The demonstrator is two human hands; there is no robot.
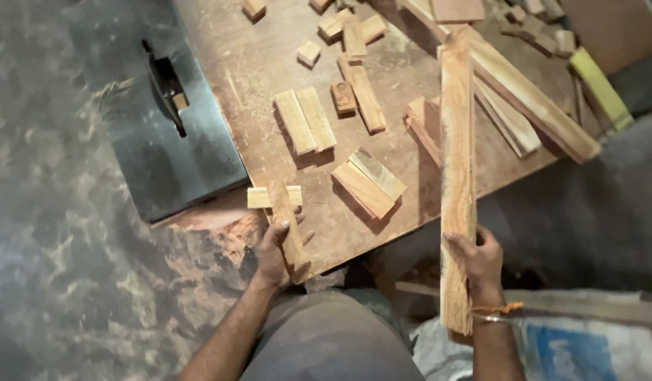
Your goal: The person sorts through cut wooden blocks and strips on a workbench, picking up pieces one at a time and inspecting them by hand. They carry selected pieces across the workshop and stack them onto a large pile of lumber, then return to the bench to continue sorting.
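Observation:
My left hand point(273, 254) grips a short wooden block point(287, 222) at the near edge of the brown worktable point(255, 67). That block lies across a paler small block point(259, 197). My right hand point(477, 259) holds a long rough wooden plank point(456, 155) near its lower end, and the plank points away from me over the table's right part. A thin bracelet sits on the right wrist.
Several cut wood blocks point(304, 120) and longer strips point(530, 102) lie scattered on the table. A dark metal saw plate with a slot point(167, 92) adjoins the table's left side. Sawdust covers the floor at left. A blue and white sack point(573, 353) lies at lower right.

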